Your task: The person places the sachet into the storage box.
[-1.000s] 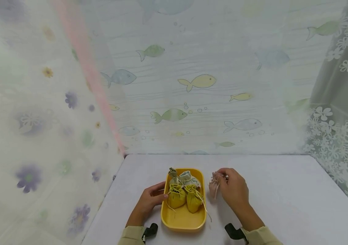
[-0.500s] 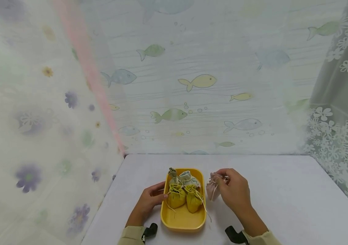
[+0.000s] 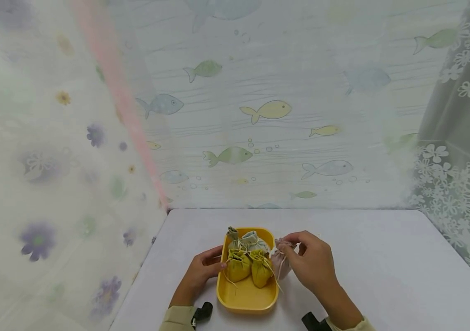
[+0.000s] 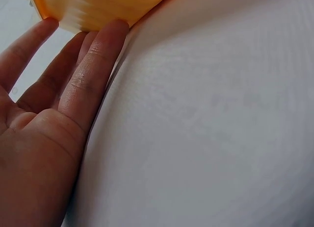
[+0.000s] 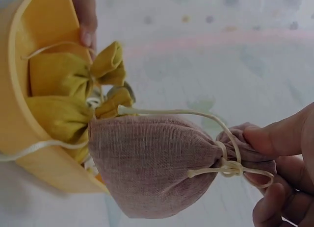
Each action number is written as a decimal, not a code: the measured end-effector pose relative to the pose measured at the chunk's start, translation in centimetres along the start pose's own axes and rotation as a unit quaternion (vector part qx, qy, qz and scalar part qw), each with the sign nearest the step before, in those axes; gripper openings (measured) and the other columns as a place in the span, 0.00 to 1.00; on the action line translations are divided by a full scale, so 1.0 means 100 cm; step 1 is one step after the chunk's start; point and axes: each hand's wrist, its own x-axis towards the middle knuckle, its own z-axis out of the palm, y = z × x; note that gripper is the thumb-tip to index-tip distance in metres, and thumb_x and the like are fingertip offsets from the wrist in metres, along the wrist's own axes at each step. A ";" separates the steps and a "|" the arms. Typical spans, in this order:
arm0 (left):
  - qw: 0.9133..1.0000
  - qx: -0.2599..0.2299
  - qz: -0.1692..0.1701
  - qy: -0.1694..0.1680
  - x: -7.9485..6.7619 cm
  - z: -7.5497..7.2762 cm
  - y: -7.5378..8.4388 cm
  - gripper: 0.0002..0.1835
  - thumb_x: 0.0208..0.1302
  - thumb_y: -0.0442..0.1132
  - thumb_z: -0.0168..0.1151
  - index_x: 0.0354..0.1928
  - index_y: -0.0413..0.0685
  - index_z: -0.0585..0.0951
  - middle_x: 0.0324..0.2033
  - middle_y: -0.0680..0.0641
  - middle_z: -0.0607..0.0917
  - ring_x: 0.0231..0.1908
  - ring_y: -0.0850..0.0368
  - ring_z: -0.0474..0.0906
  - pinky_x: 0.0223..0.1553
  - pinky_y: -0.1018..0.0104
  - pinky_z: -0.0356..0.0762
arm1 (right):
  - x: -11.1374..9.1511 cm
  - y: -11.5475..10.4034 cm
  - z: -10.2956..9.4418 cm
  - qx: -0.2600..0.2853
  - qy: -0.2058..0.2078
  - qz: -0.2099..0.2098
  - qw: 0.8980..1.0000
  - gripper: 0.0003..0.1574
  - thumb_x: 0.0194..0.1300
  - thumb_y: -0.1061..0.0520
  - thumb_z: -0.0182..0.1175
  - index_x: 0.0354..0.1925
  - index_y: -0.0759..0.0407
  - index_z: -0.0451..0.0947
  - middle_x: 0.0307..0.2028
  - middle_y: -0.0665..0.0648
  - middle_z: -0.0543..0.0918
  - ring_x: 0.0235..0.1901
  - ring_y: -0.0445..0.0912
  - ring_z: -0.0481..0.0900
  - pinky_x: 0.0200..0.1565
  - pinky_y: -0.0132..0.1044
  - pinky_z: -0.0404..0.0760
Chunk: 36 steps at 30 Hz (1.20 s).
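Note:
My right hand (image 3: pixel 312 263) pinches the gathered neck of a dusty-pink drawstring pouch (image 5: pixel 152 163), which hangs at the right rim of a yellow tray (image 3: pixel 247 301). A knotted cream cord circles the pouch's neck in the right wrist view. Inside the tray are two mustard-yellow pouches (image 3: pixel 238 267), a pale blue pouch (image 3: pixel 253 241) and a grey-green pouch (image 3: pixel 233 238). On the tray's left, my left hand (image 3: pixel 203 272) touches its side, thumb at the rim. Fairly straight fingers (image 4: pixel 86 80) reach the tray wall in the left wrist view.
The tray stands on a white table (image 3: pixel 375 262). Behind the table hangs a curtain (image 3: pixel 276 138) printed with fish, and a floral sheet (image 3: pixel 53 184) rises on the left. A cream cord trails over the tray's right edge.
My right hand has carried the pink pouch left and slightly down, from beside the tray to its right rim. The left hand and the tray have stayed put.

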 end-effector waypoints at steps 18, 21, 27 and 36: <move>1.000 0.021 0.000 0.006 0.002 0.001 0.000 0.38 0.60 0.54 0.75 0.72 0.58 0.75 0.69 0.45 0.78 0.64 0.49 0.79 0.55 0.56 0.86 | -0.014 -0.020 0.019 0.072 -0.066 0.004 0.995 0.11 0.57 0.52 0.79 0.34 0.37 0.86 0.30 0.33 0.83 0.28 0.35 0.77 0.29 0.29 0.80; 1.000 0.024 0.001 0.012 0.003 0.001 0.000 0.37 0.61 0.54 0.75 0.71 0.59 0.76 0.68 0.45 0.79 0.63 0.50 0.80 0.54 0.57 0.87 | -0.015 -0.021 0.023 0.076 -0.071 0.003 0.995 0.12 0.57 0.51 0.79 0.34 0.36 0.86 0.29 0.33 0.83 0.27 0.35 0.77 0.28 0.29 0.80; 0.999 0.034 0.001 0.026 0.004 0.003 0.003 0.35 0.62 0.52 0.74 0.71 0.55 0.76 0.66 0.42 0.79 0.60 0.50 0.82 0.51 0.56 0.88 | -0.016 -0.025 0.030 0.097 -0.094 0.017 0.991 0.11 0.57 0.51 0.79 0.34 0.35 0.86 0.29 0.32 0.83 0.26 0.37 0.78 0.26 0.30 0.80; 0.998 0.041 0.004 0.037 0.004 0.007 0.006 0.34 0.63 0.51 0.73 0.69 0.51 0.77 0.65 0.41 0.80 0.58 0.50 0.83 0.51 0.56 0.88 | -0.018 -0.030 0.044 0.086 -0.143 0.023 0.986 0.07 0.59 0.44 0.77 0.34 0.37 0.87 0.27 0.35 0.83 0.25 0.37 0.76 0.24 0.29 0.79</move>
